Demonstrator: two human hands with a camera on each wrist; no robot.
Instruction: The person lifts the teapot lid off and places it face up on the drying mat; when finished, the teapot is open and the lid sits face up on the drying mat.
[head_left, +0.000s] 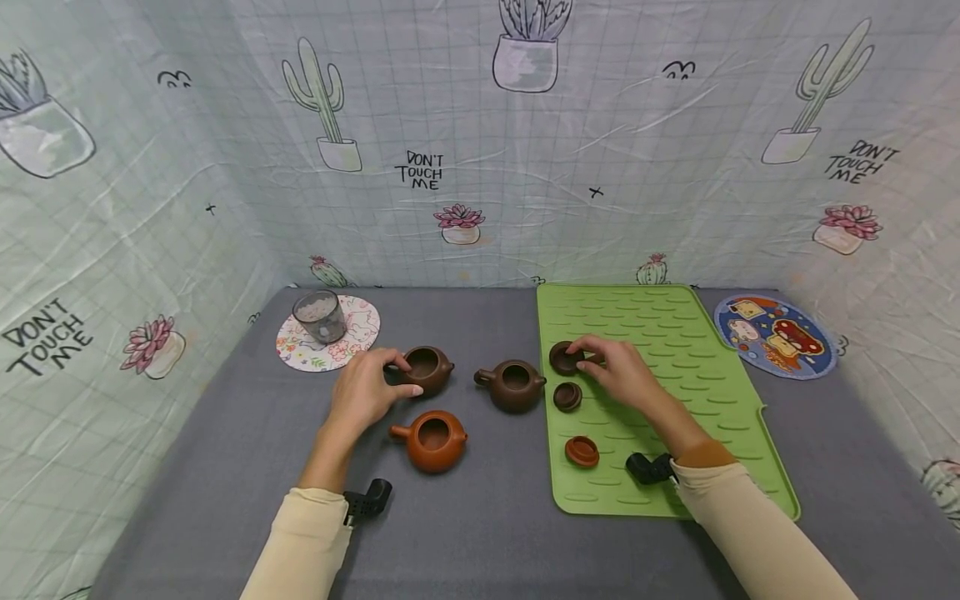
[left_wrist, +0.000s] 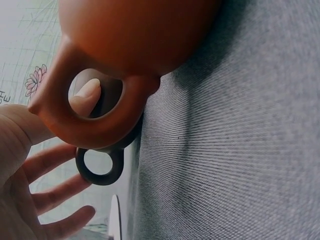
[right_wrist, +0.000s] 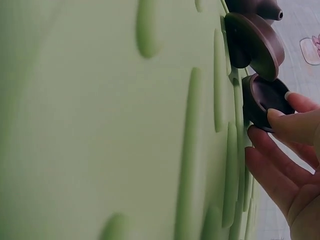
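Note:
My left hand (head_left: 367,387) pinches the handle side of a dark brown teapot (head_left: 438,377) with thumb and index finger. An orange-brown teapot (head_left: 435,457) stands nearer, and its body and handle partly cover the left hand in the left wrist view. A second dark brown teapot (head_left: 515,396) stands between the hands. All three pots are lidless. My right hand (head_left: 618,375) pinches a dark teapot lid (right_wrist: 267,100) at its edge, on the green mat's left side. Nearer on the mat lie another dark lid (head_left: 567,397) and an orange-brown lid (head_left: 582,451).
The green ridged mat (head_left: 675,442) covers the right part of the grey tabletop (head_left: 495,533). At the back left a grey glass (head_left: 320,317) stands on a floral round mat (head_left: 363,321). A blue patterned round mat (head_left: 810,362) lies at the back right. Patterned cloth hangs behind.

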